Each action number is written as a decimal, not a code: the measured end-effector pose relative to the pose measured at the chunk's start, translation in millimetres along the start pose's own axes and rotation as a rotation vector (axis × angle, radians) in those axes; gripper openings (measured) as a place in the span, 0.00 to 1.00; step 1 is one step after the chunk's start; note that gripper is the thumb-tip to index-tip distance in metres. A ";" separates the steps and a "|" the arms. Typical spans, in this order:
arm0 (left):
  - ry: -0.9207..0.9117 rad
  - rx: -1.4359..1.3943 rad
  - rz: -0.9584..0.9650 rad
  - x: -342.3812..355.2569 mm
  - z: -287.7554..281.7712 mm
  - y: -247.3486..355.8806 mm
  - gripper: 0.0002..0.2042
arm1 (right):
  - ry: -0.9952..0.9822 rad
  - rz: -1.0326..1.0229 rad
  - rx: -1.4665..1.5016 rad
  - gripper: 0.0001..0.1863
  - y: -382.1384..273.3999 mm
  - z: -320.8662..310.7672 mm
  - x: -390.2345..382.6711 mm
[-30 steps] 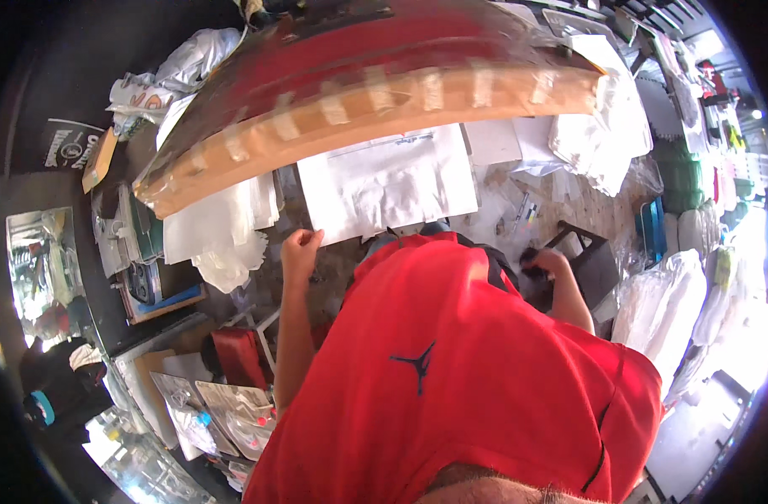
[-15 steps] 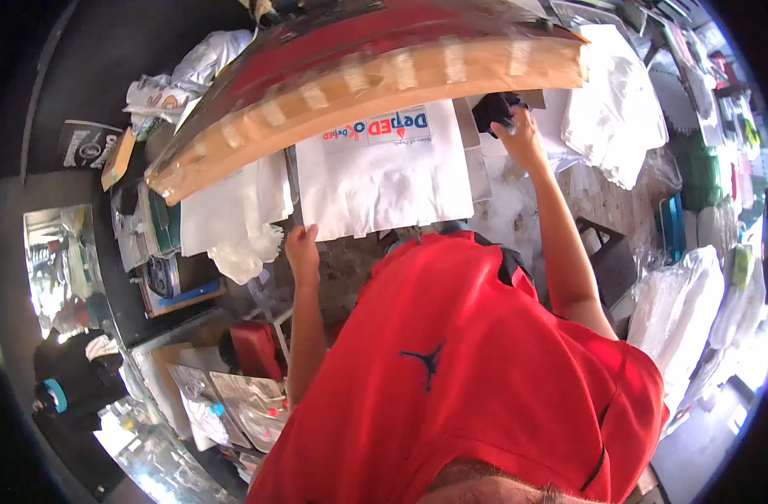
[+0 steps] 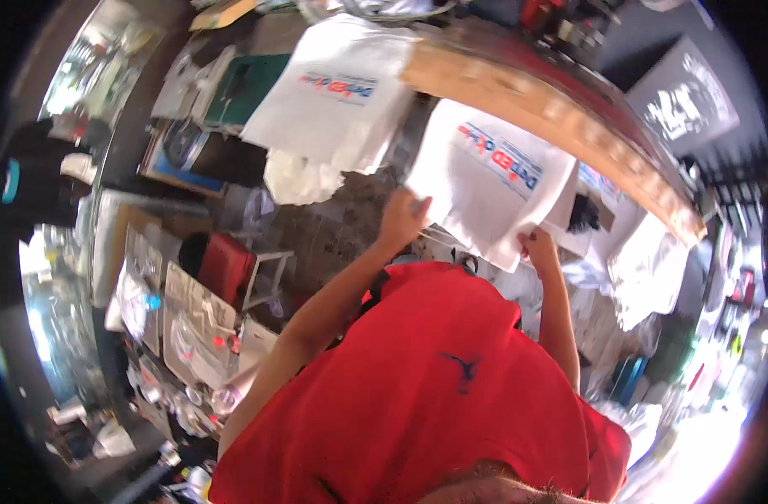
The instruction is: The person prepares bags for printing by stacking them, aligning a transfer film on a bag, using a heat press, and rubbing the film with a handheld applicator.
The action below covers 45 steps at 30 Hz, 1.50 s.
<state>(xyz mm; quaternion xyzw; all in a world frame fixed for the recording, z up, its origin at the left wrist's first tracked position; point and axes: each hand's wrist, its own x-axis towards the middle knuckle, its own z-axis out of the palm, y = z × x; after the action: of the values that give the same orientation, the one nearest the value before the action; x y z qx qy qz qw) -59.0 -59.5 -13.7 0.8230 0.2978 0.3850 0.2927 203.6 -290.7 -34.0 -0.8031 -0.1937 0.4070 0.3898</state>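
In front of me lies a white printed sheet (image 3: 472,202), perhaps fabric or paper, with blue and red lettering, under the edge of a cardboard-edged board (image 3: 568,109). My left hand (image 3: 405,218) is at its lower left corner, fingers closed on it, slightly blurred. My right hand (image 3: 537,248) grips the lower right corner between thumb and fingers. A dark crumpled cloth (image 3: 584,214) sits just right of the sheet. At the upper left, a similar stack of printed white sheets (image 3: 325,84) has ragged edges hanging down.
More white sheets (image 3: 644,277) hang at the right. A red seat (image 3: 224,265) with a white frame stands low at the left, beside leaning boards (image 3: 195,328) and assorted clutter. A mirror strip (image 3: 81,67) is at the far left, and a dark framed sign (image 3: 682,92) at the upper right.
My view has swung round. My right hand, earlier up at the dark cloth, has left it and come down onto the sheet's near corner. The printed sheet now shows more fully.
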 end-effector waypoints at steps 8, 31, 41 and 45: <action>0.170 -0.353 -0.371 80.1 -98.1 -28.6 0.11 | -0.096 -0.080 0.182 0.10 -103.8 110.4 9.6; 0.382 0.459 -0.702 82.5 -200.8 -250.3 0.25 | 0.077 -0.389 -0.499 0.21 -235.5 303.0 113.3; -0.345 0.531 -0.444 42.5 -186.8 -225.3 0.30 | -0.007 -0.346 -0.318 0.24 -191.4 256.3 78.8; -0.292 -0.107 -0.997 61.3 -147.8 -240.1 0.42 | -0.227 -0.307 -0.264 0.17 -153.9 219.8 33.0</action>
<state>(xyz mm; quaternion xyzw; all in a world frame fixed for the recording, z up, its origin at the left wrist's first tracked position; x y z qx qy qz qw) -209.8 178.0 -77.7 0.6103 0.5895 0.0946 0.5207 47.2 -71.4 -10.2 -0.7574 -0.4079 0.4015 0.3143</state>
